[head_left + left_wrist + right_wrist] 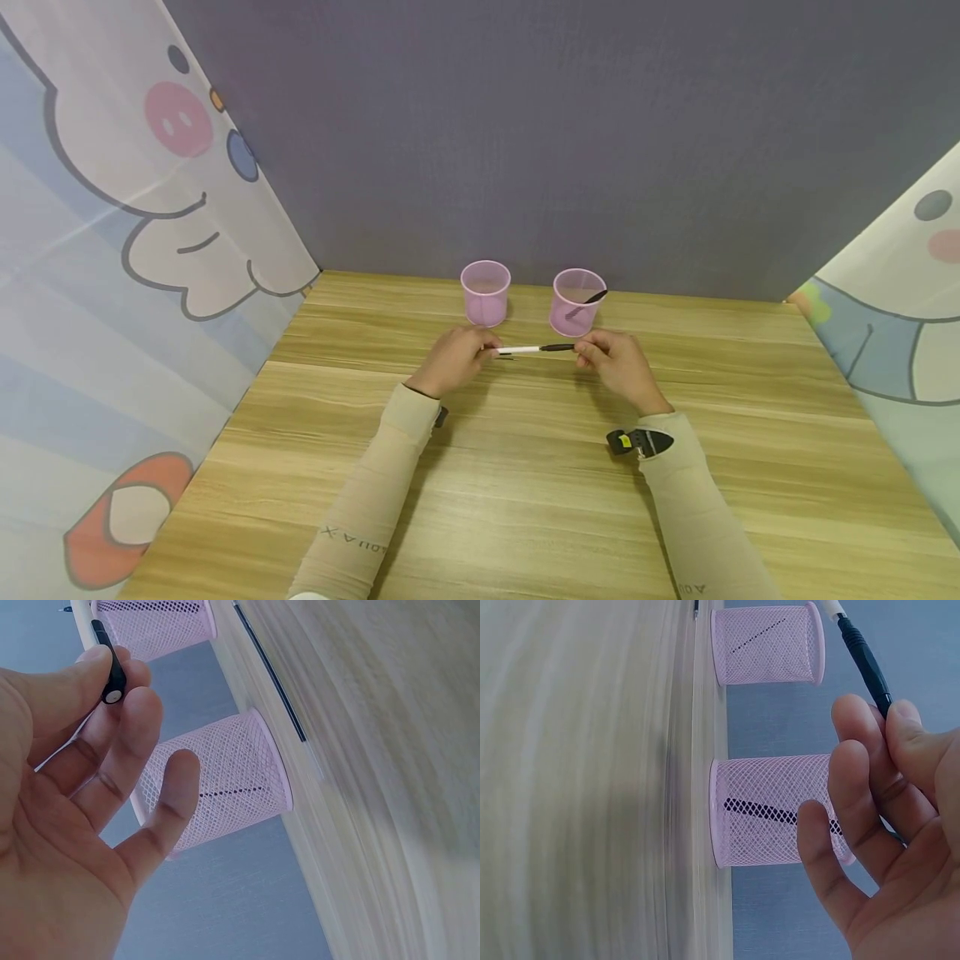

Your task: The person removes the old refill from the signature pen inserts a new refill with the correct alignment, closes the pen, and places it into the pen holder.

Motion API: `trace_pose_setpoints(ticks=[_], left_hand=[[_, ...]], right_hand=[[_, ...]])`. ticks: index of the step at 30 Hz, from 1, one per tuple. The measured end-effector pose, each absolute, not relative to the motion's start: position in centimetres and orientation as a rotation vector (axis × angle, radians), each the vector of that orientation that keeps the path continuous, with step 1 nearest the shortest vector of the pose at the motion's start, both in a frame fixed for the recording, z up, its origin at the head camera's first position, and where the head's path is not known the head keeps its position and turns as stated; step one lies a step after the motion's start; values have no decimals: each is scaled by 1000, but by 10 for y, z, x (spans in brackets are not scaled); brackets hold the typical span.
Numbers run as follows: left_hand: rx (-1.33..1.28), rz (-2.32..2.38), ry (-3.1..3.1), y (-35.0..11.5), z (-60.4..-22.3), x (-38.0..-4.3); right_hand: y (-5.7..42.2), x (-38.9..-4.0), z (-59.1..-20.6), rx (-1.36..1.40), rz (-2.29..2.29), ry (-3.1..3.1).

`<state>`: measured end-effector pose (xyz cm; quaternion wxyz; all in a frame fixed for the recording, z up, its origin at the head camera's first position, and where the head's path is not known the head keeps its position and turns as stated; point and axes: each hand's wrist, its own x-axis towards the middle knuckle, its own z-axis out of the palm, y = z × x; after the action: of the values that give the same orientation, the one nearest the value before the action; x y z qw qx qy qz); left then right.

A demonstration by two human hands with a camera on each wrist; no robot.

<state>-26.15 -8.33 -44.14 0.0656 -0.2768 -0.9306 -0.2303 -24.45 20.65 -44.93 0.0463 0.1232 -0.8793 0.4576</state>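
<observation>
Between my hands, a pen with a white barrel and black grip section [557,347] is stretched level above the table. My left hand [456,362] pinches its black clip end [112,682] between thumb and fingers. With thumb and forefinger, my right hand [618,367] holds the black grip end [865,660]. White and black parts meet end to end; whether they are fully joined I cannot tell. A thin dark pen refill [274,679] lies on the table below. Behind stand two pink mesh cups, the left cup [486,307] and the right cup [562,319].
A black pen [596,297] leans inside the right cup, its end above the rim. Through the left cup's mesh shows a thin dark stick [232,792]. A grey panel [555,142] rises behind the wood-grain table [525,517]; printed cartoon curtains [112,333] flank it.
</observation>
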Motion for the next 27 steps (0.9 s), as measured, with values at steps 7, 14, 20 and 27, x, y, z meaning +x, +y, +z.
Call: trace_pose_setpoints(ticks=[7,14,20,27], left_hand=[[-847,-688,-2815,-82,-441,-261],[-854,-698,-2807,-81,-441,-261],[-859,-710,-2813,-80,-438,-260],[-853,-698,-2818,-79,-436,-258]], right_hand=[[205,-244,-449,379,1381,-2686],[205,-244,-448,395,1373,-2690],[205,-244,-448,396,1382,-2690],[205,-245,-449,413,1395,-2691]])
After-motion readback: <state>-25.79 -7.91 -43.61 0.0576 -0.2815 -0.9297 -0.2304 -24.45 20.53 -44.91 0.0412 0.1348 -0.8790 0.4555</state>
